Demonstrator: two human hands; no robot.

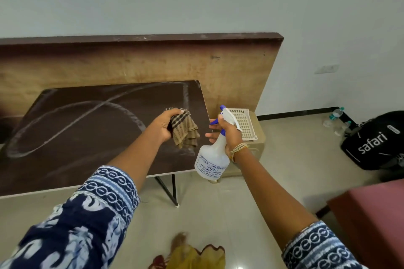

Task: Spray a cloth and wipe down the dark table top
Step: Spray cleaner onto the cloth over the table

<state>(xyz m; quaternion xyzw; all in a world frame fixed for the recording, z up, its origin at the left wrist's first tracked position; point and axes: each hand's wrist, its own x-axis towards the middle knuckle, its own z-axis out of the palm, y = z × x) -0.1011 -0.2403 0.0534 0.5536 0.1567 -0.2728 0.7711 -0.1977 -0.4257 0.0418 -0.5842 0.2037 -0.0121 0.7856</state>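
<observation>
Checked beige cloth (185,130) hangs bunched in the left hand (167,123), fingers curled round it above the dark tabletop (87,129). Right hand (226,132) wraps the white spray bottle (213,160), nozzle facing the cloth: the spraying step. Next, I judge, squeeze the trigger, then wipe the chalky streaks.

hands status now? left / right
Left hand: grips the checked cloth, held above the table.
Right hand: grips the spray bottle, nozzle toward the cloth.
</observation>
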